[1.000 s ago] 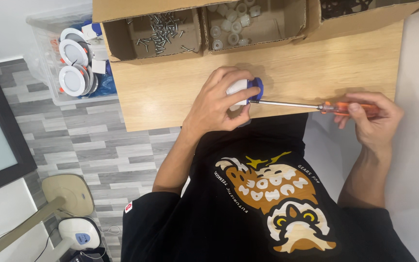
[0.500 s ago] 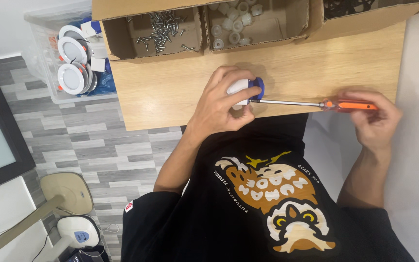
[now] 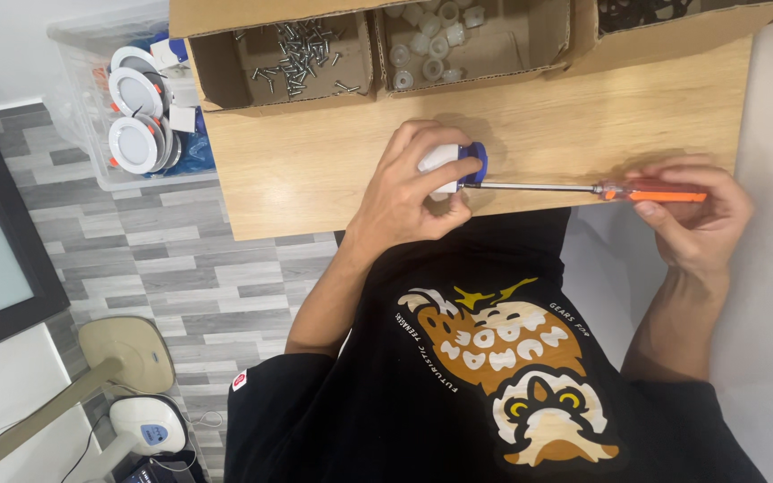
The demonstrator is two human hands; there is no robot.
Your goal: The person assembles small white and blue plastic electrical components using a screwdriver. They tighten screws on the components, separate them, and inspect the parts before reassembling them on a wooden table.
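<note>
- Two hands at mid-frame: left hand [image 3: 413, 192] fingers pinch a white-and-blue part [image 3: 454, 166] on the bench [image 3: 315, 170].
- Right hand [image 3: 695, 215] fingers grip the orange screwdriver [image 3: 583, 189], tip in the part; fastening appears unfinished.

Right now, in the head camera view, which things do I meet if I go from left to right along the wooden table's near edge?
Left hand → small white and blue part held in it → long metal shaft of the screwdriver → its orange handle → right hand gripping that handle.
</note>
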